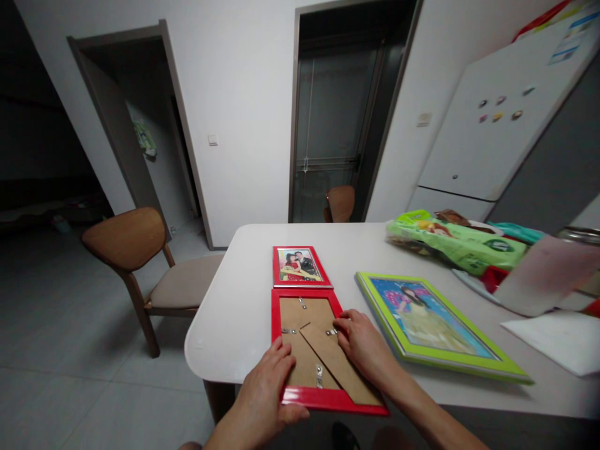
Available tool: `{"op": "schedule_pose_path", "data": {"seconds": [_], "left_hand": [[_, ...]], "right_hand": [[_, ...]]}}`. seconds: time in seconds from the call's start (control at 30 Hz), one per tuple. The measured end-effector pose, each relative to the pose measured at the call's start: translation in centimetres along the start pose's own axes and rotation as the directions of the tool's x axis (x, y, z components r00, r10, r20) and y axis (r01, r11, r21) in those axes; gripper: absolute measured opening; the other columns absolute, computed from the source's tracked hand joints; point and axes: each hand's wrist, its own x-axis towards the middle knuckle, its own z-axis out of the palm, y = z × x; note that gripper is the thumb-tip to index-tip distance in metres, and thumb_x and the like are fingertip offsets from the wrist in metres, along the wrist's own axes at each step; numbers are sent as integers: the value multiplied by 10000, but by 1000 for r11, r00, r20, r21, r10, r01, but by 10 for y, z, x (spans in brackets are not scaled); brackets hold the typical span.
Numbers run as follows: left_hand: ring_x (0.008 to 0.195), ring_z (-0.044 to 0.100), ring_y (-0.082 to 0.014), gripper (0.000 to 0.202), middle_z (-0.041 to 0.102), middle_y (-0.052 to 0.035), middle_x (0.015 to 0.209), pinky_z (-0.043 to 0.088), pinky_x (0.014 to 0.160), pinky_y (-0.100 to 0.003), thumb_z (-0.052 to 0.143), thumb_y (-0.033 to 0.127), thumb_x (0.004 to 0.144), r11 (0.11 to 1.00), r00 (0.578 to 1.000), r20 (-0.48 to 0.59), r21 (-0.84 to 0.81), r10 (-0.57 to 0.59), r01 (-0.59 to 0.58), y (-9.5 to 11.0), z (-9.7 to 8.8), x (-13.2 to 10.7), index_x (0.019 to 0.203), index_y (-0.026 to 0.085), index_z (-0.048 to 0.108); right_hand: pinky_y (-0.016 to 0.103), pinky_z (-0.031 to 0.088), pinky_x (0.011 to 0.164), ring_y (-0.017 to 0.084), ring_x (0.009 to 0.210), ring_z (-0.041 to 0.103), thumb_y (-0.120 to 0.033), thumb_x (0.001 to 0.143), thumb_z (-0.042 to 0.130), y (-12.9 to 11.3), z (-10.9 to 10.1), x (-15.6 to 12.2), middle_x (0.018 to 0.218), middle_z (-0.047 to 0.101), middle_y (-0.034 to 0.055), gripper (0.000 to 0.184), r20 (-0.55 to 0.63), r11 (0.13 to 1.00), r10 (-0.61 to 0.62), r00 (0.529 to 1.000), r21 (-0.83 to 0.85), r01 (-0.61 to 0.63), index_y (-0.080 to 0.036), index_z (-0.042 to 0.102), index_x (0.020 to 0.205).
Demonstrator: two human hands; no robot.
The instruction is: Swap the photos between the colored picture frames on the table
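A red picture frame (pixel 307 303) lies face down on the white table (pixel 234 306), its brown cardboard back and metal clips showing. My left hand (pixel 265 390) rests on the frame's near left corner, thumb on the bottom edge, fingers curled by the left clip. My right hand (pixel 363 344) lies on the cardboard back with its fingertips pinched at the right clip. A smaller red frame (pixel 300 267) with a photo lies face up just beyond it. A green frame (pixel 435 322) with a cartoon picture lies to the right.
A green snack bag (pixel 457 244) and other packets sit at the table's far right, with white sheets of paper (pixel 560 340) nearby. A wooden chair (pixel 145 269) stands left of the table. A white fridge (pixel 497 125) and two dark doorways are behind.
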Motion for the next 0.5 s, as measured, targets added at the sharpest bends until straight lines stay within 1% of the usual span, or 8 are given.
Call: {"op": "schedule_pose_path", "data": {"seconds": [0.17,0.27,0.37,0.5], "left_hand": [[1184,284,-275,656,407,-135,1242,286,952,-447,672,447,549,997,998,51,62,-48,45,4,-1,3,1103,160,467],[1185,280,-276,667,405,-141,1241,288,954,-443,697,417,524,992,995,73,110,-61,53,6,-2,5,1089,144,471],[1181,286,-281,672,416,-150,1230,290,957,-438,717,388,503,989,995,80,136,-60,49,9,-4,6,1075,131,478],[1175,293,-293,684,428,-153,1220,300,947,-451,733,362,486,990,995,84,131,-58,47,11,-5,6,1077,135,476]], "right_hand": [[253,362,734,175,816,468,-163,732,399,-3,1,4,826,533,90,256,12,999,35,999,-4,-35,-145,638,822],[242,354,709,171,804,465,-178,741,396,-3,0,4,812,530,84,249,6,999,42,999,-7,-42,-157,638,797],[247,347,702,174,792,469,-193,745,399,-1,-1,5,800,541,83,244,-8,999,22,1000,-36,-23,-163,638,791],[267,333,744,188,831,471,-215,770,378,-6,4,13,849,580,93,276,-34,998,-28,999,-49,26,-152,629,867]]}}
